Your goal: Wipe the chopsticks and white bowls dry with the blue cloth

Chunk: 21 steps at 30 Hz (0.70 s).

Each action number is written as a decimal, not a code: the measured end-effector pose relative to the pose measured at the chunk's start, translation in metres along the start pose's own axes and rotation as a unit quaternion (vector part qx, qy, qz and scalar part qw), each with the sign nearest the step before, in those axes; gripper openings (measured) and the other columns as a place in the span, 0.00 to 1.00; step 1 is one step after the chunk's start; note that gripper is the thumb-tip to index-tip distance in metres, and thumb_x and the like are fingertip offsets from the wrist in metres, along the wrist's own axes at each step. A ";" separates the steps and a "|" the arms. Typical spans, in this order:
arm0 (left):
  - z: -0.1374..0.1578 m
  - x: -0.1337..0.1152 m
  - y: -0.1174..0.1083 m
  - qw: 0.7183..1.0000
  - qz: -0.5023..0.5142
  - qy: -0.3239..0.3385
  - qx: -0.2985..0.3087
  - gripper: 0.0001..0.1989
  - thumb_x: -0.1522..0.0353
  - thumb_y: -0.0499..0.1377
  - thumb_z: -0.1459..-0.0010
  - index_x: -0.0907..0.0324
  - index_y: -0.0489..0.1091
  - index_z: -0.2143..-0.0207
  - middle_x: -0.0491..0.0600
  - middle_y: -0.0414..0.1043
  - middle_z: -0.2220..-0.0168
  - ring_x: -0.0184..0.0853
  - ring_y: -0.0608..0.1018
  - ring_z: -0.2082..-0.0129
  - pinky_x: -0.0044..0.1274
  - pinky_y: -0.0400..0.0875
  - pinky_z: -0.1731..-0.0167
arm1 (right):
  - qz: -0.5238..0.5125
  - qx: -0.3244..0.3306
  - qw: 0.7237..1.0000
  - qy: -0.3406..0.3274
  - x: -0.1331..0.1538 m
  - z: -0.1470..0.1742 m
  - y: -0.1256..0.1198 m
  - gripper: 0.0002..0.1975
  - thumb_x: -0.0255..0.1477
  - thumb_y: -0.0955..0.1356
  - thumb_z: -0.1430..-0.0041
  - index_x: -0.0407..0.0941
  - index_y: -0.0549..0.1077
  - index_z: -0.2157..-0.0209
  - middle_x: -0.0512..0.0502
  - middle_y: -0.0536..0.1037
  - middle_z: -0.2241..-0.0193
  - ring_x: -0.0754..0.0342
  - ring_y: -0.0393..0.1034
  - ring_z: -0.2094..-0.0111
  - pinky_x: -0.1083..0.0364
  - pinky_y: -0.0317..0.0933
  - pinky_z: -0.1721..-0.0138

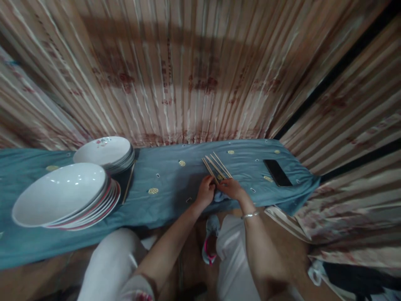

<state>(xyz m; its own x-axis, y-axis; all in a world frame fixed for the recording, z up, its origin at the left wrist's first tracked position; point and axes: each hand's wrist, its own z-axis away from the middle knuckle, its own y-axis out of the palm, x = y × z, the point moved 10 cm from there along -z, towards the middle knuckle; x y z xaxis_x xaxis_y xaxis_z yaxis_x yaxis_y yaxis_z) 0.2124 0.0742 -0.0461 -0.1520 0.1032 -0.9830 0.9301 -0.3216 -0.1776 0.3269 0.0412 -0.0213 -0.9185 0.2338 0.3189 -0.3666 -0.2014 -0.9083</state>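
Observation:
Several thin wooden chopsticks (218, 164) fan out over the blue patterned cloth, pointing away from me. My left hand (206, 191) is closed around the near end of the leftmost ones. Beside it, my right hand (232, 188), with a bracelet on the wrist, has its fingers curled over the near ends of the others. The fingertips of both hands nearly meet and partly hide what they pinch. A bunched bit of bluish cloth (221, 196) shows just below my right hand at the table's front edge.
On the left stand a stack of large white bowls and plates (59, 194) and a second stack with a floral top (102, 151). One lone stick (128, 184) lies beside them. A black phone (277, 172) rests on the right. Pleated curtains (188, 83) hang behind.

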 end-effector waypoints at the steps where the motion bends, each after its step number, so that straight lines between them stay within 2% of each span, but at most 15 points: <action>1: 0.000 -0.001 0.003 1.000 -0.016 0.006 0.007 0.24 0.81 0.54 0.51 0.58 0.73 0.52 0.52 0.70 0.47 0.38 0.70 0.44 0.35 0.58 0.39 | 0.003 0.001 1.000 0.007 -0.002 0.000 0.000 0.13 0.33 0.64 0.40 0.46 0.80 0.63 0.44 0.81 0.65 0.51 0.75 0.62 0.58 0.62 0.66; 10: -0.008 -0.002 0.021 0.992 -0.116 0.027 0.052 0.26 0.81 0.52 0.50 0.62 0.70 0.49 0.55 0.69 0.45 0.39 0.69 0.43 0.34 0.59 0.40 | 0.040 -0.015 0.998 0.045 -0.009 -0.003 -0.003 0.14 0.37 0.64 0.39 0.46 0.80 0.62 0.40 0.81 0.61 0.47 0.75 0.57 0.56 0.64 0.61; 16: -0.014 -0.008 0.028 0.984 -0.159 0.038 0.067 0.25 0.82 0.52 0.50 0.63 0.70 0.50 0.56 0.70 0.47 0.40 0.70 0.44 0.33 0.61 0.41 | 0.070 -0.050 0.994 0.071 -0.014 0.002 -0.011 0.18 0.40 0.64 0.39 0.44 0.77 0.56 0.37 0.80 0.58 0.46 0.75 0.55 0.55 0.64 0.58; 21: -0.014 -0.011 0.029 0.978 -0.189 0.052 0.071 0.24 0.81 0.51 0.48 0.63 0.68 0.49 0.57 0.69 0.46 0.39 0.69 0.43 0.34 0.60 0.40 | 0.077 -0.048 0.993 0.075 -0.024 0.012 -0.019 0.18 0.42 0.64 0.39 0.45 0.79 0.59 0.38 0.80 0.59 0.46 0.75 0.56 0.56 0.64 0.60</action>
<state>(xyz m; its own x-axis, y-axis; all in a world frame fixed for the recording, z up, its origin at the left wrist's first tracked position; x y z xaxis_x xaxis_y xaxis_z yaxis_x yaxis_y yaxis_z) 0.2462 0.0770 -0.0399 -0.4348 0.3332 -0.8366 0.7566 -0.3686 -0.5401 0.3540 0.0280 -0.0086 -0.9274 0.3486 0.1357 -0.1999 -0.1553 -0.9674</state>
